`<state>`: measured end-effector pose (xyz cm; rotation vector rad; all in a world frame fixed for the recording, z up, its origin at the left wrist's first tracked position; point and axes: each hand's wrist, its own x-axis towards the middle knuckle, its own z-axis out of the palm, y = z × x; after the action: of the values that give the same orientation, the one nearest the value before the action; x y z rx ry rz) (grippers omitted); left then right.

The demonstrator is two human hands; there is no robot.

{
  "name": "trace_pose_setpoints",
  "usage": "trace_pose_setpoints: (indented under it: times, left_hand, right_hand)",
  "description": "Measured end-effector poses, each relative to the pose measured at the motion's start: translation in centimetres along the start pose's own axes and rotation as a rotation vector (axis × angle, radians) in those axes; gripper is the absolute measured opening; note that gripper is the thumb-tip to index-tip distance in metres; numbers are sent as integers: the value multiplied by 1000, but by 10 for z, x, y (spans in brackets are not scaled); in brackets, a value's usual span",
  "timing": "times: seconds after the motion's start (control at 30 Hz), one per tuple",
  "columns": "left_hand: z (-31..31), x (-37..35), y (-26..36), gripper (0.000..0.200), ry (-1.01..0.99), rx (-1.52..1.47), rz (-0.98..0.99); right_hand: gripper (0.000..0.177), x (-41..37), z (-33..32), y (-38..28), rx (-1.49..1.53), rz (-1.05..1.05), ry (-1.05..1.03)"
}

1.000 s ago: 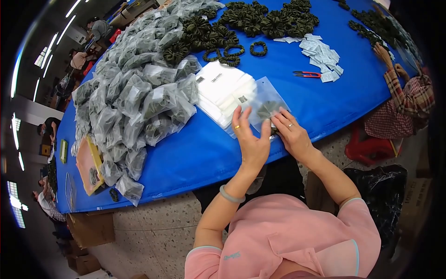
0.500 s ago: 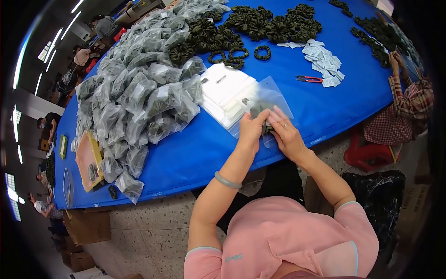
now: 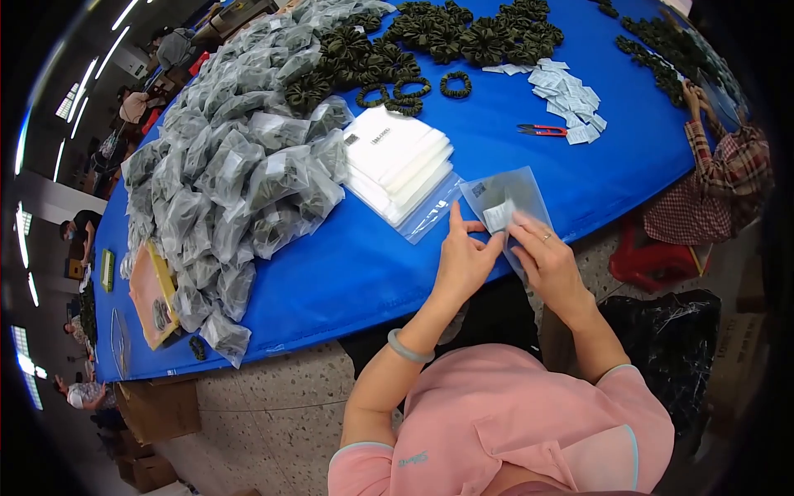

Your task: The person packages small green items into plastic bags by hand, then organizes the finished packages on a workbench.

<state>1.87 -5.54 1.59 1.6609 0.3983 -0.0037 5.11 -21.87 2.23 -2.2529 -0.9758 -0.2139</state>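
A clear plastic bag [image 3: 529,192] is tilted in front of me at the table's near edge, with a small white label [image 3: 498,217] showing at its face. Something dark shows faintly behind the plastic. My right hand [image 3: 547,263] grips the bag's right side, its fingers over the front and blurred at the tips. On the other side, my left hand [image 3: 465,258] pinches the lower left edge near the thumb, the index finger stretched upward. Just left of it lies a stack of flat bags [image 3: 397,161].
Filled bags [image 3: 240,157] form a big heap on the left of the blue table [image 3: 579,194]. Dark green scrunchies [image 3: 438,33], paper labels [image 3: 566,95] and red-handled thread snips [image 3: 543,131] lie further back. Another person's hands [image 3: 695,99] work at the right.
The bag has shifted right, away from the stack, and turned so its label shows. My left index finger has lifted off it. The head view has shifted slightly.
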Motion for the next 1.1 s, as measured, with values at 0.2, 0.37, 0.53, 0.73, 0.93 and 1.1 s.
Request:
trace_pose_setpoints:
  times: [0.2,0.37,0.53,0.73,0.93,1.1]
  left_hand:
    - [25,-17,-6,91,148,465,353]
    - [30,-17,-12,89,223,539,460]
    - [28,-14,-4,76,286,554,539]
    - [32,3,0,42,425,624,663]
    - [23,10,-12,27,338,666,650]
    - [13,4,0,16,437,546,608]
  right_hand:
    - [63,-7,-4,7,-36,133,245]
    - [71,20,7,7,-185,166,334]
    - [79,29,2,12,-234,168,353]
    - [73,46,3,26,-150,224,301]
    - [62,55,22,34,-206,214,296]
    - [43,59,16,21,-116,296,308]
